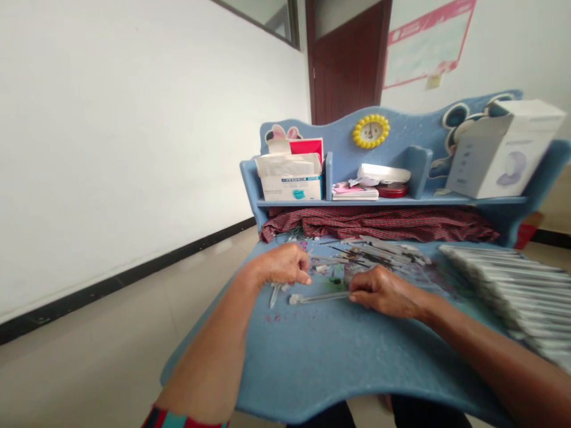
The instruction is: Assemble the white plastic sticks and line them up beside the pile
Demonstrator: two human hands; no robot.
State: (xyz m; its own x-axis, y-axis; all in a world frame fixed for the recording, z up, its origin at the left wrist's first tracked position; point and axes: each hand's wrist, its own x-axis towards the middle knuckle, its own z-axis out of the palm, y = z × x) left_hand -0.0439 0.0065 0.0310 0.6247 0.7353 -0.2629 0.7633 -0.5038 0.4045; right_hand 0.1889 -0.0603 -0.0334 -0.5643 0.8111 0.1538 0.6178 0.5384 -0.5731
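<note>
Striped sleeve (185, 419) is showing nearest. Right hand (384, 291) is pinching a clear plastic stick (323, 298); left hand (285, 264) is sitting curled nearby, grip unclear.

Nothing I can read for certain from here: the dark line of characters on the open carton (292, 188), the small print on the tall white box (484, 157) and the pink-edged poster's (428, 47) heading all blur.

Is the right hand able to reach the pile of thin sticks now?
Probably yes: the pile lies just beyond the right hand, seemingly unblocked, though that hand appears to hold a clear stick.
</note>
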